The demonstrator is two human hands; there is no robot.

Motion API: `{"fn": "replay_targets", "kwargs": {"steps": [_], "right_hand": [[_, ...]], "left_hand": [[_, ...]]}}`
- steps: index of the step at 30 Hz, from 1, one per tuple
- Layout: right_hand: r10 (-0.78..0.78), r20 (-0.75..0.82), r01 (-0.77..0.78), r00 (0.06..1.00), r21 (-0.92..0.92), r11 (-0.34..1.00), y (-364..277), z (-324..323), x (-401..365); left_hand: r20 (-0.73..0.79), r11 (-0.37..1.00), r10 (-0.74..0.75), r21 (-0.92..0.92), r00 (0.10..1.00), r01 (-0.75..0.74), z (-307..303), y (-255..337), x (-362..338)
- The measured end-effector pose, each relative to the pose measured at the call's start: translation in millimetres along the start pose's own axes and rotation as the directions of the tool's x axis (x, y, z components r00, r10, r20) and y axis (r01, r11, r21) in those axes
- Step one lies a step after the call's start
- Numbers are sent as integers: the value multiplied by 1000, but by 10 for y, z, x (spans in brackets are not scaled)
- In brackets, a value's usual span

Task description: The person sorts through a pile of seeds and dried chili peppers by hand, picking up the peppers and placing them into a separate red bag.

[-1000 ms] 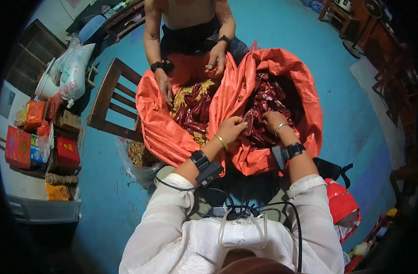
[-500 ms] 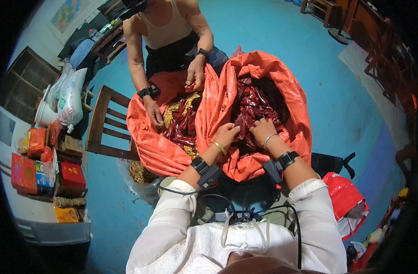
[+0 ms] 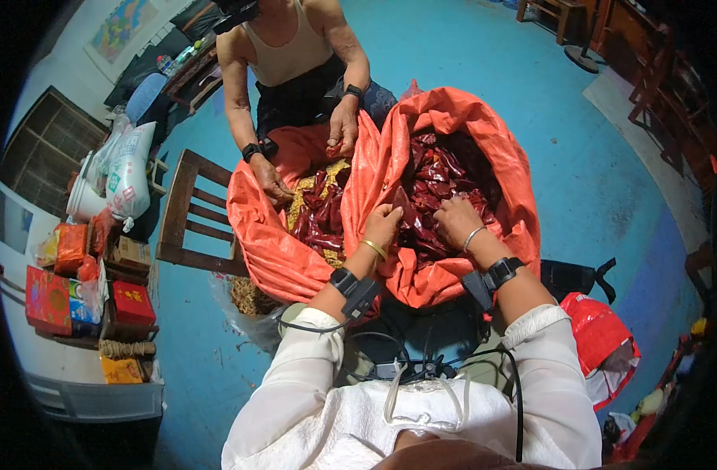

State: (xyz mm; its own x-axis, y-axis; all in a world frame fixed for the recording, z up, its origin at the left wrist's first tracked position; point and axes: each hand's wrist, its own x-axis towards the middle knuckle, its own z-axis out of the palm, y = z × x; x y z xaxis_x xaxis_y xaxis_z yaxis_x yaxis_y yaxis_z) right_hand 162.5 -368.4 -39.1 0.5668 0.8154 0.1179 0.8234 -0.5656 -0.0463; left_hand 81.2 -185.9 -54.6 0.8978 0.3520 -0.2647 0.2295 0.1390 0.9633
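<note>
Two orange-red woven sacks stand open side by side in front of me. Dark red dried chili peppers fill the right sack. At its near left edge, my left hand is closed in a pinch on a dried chili pepper. My right hand is reaching into the same sack with fingers curled down against the peppers; its fingertips are hidden. In the left sack, more red chilies lie over a yellowish layer.
A person sits opposite, both hands at the left sack, one holding a red chili. A wooden chair stands left, a red plastic bag right. Boxes and a white sack line the left wall.
My left hand has lifted slightly, with a chili now showing at its fingertips. My right hand has shifted a little right. The whole view has moved slightly.
</note>
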Motion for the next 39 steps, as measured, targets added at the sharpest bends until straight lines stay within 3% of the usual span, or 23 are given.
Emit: {"fn": "replay_targets", "kwargs": {"steps": [2,6,7,9,11,13,17,21,23,25,28,30,31,33,35,37,39], "right_hand": [[-120,201,90,972,149,985,-90,-131,-58],[-110,372,56,922,152,987,-81,-136,-180],[-110,370,56,923,153,987,-82,-129,-178],[26,317,-9,948,-54,998,-69,-105,-170],[45,270,-25,962,-78,997,-17,-102,-150],[115,325,-102,939,-58,993,22,-99,-91],[193,274,-192,942,-30,981,121,-48,-54],[375,131,-385,918,58,921,259,-94,-1],[397,12,-390,918,212,896,329,-104,-12],[447,-89,-359,890,467,808,413,80,0],[436,-32,-326,900,614,719,410,81,56],[456,279,-416,845,879,234,393,71,148],[455,291,-427,842,875,230,337,48,142],[406,413,-363,815,911,-198,253,-65,160],[387,432,-369,814,901,-229,247,-56,181],[345,355,-369,869,929,-26,257,-9,203],[354,353,-353,866,933,-67,172,-39,200]], "left_hand": [[-7,999,46,15,999,-46,-37,-24,23],[-60,995,82,70,995,-78,-43,49,-18],[-78,989,99,119,992,-89,-60,52,-14],[-74,990,104,99,992,-97,-127,24,27],[-68,992,105,79,992,-99,-152,-31,45],[-85,987,97,133,992,-85,-131,-11,15],[-60,990,90,118,994,-82,-67,20,-37],[-37,982,157,115,987,-152,-34,31,-39],[-1,944,229,244,973,-222,-109,-99,23],[8,960,155,235,988,-153,-51,34,-63],[21,985,133,111,991,-135,12,92,-49],[20,999,34,35,999,-35,59,168,-93],[29,999,-15,46,999,14,57,187,-95],[39,999,-42,-2,998,42,106,251,-123],[48,997,-64,-48,997,66,114,255,-120],[62,991,-97,-89,993,102,113,242,-120],[61,988,-108,-107,992,114,139,293,-154]]}}
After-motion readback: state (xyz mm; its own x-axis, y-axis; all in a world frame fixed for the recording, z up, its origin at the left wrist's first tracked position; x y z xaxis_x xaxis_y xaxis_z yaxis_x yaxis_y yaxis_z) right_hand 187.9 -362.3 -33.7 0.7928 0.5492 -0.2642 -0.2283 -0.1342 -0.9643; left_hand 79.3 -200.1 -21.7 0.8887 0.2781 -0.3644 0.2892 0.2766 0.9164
